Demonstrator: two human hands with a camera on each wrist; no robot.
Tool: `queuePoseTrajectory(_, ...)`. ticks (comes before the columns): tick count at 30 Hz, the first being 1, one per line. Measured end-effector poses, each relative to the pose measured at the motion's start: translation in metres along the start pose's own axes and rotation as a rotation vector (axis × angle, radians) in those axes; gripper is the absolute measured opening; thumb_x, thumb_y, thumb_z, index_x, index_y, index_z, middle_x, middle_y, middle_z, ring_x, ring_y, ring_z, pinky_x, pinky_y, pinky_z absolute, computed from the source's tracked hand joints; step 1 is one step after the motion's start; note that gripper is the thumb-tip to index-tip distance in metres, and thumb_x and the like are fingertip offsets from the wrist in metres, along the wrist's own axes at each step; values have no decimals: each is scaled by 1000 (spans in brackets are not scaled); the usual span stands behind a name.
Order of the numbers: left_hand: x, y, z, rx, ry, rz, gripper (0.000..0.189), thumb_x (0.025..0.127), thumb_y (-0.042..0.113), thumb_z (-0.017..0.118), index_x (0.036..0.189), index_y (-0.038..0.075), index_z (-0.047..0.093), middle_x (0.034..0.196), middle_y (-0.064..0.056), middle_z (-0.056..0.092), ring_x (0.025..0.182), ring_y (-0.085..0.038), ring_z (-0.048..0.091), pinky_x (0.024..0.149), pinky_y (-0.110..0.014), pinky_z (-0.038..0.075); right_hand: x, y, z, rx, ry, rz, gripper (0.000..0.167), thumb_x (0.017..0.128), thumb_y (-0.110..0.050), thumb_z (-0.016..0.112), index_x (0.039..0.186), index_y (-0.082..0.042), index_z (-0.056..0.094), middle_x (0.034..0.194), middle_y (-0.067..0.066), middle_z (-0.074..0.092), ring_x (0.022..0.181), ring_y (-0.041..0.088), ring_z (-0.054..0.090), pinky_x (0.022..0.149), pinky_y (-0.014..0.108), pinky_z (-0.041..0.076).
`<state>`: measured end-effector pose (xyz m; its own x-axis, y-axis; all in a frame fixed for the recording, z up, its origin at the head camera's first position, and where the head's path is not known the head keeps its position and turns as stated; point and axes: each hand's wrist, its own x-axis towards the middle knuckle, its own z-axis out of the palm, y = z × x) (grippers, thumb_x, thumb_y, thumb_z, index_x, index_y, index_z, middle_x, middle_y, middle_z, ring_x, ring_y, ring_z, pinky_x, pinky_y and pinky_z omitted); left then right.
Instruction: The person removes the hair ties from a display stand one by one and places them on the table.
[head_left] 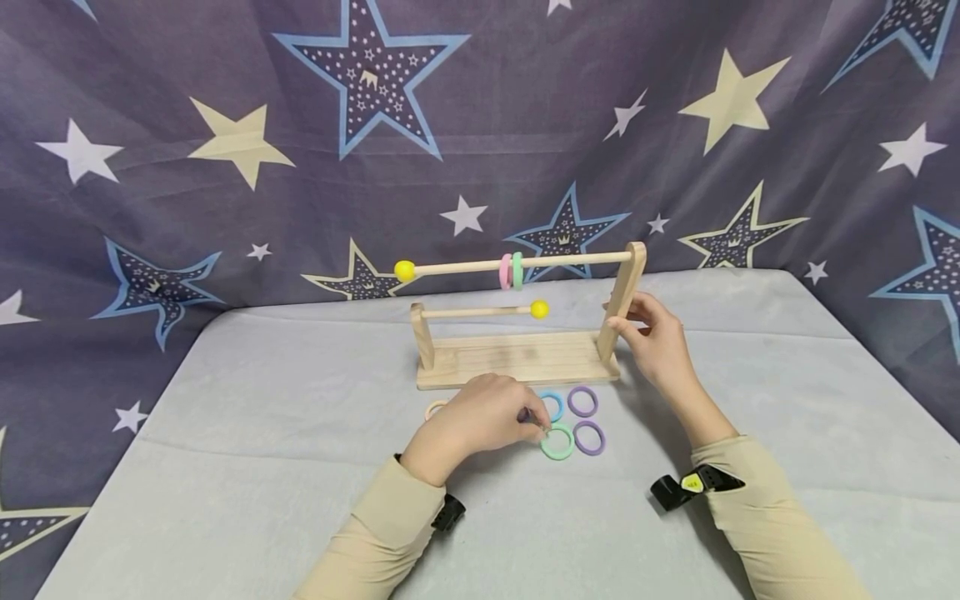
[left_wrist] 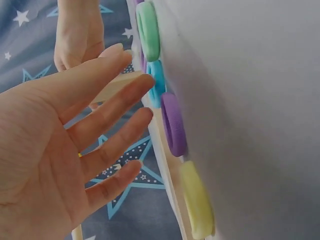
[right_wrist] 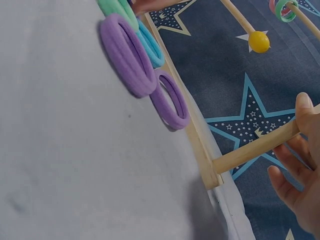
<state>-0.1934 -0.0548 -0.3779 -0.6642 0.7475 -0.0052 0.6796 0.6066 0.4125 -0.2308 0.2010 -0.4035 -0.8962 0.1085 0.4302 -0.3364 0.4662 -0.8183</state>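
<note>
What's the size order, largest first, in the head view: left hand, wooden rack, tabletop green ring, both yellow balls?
1. Wooden rack
2. Left hand
3. Tabletop green ring
4. Upper yellow ball and lower yellow ball: they look alike, so unranked.

A dark curtain (head_left: 525,108) printed with pale and blue-edged stars (head_left: 243,143) hangs behind the light grey bench (head_left: 225,467).
</note>
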Motion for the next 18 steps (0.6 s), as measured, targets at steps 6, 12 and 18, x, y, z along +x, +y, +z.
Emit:
queuePoseTrajectory(6, 1, -2, -4, 9, 41, -9, 16, 88, 25, 77, 103, 22, 79, 101, 13, 73, 91, -13, 67, 80, -31, 51, 0, -1, -1, 6, -1, 5, 38, 90, -10, 70, 126, 2, 62, 118, 18, 68, 94, -10, 55, 76, 13, 45)
queuePoseTrajectory(12, 3, -3, -7, 52, 130, -19, 16, 92, 27, 73, 107, 25, 77, 102, 14, 72, 97, -13, 66, 81, -34, 51, -1, -1, -1, -3, -2, 8, 38, 91, -10, 70, 126, 2, 61, 118, 18, 68, 94, -11, 54, 76, 13, 45)
queuePoseTrajectory(18, 2, 0, -12, 86, 240, -43, 14, 94, 28, 70, 107, 28, 76, 103, 13, 71, 100, -13, 65, 85, -37, 50, -1, -2, 0, -5, -4, 9, 39, 91, -10, 69, 126, 2, 61, 119, 18, 68, 94, -11, 54, 76, 13, 45)
